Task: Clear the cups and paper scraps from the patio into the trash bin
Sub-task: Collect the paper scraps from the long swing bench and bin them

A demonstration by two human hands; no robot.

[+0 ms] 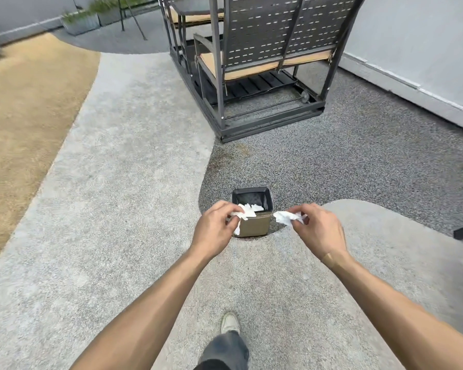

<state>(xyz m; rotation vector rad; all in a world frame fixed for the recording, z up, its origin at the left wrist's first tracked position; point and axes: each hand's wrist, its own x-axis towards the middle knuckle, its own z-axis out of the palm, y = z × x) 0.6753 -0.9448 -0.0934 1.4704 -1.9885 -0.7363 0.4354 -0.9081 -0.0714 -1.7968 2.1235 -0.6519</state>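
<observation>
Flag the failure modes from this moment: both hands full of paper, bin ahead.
1. The trash bin has a small opening, and the right hand holds its paper scrap off to the bin's right side, so a release from there would likely land on the paving.
2. The left hand pinches several loose white scraps near the rim; pieces may flutter outside the bin.
3. It is outdoors, so wind could carry light paper away.

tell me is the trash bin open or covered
Open. The trash bin stands upright with no lid, and its dark liner shows inside; the left hand holds white paper scraps over it.
</observation>
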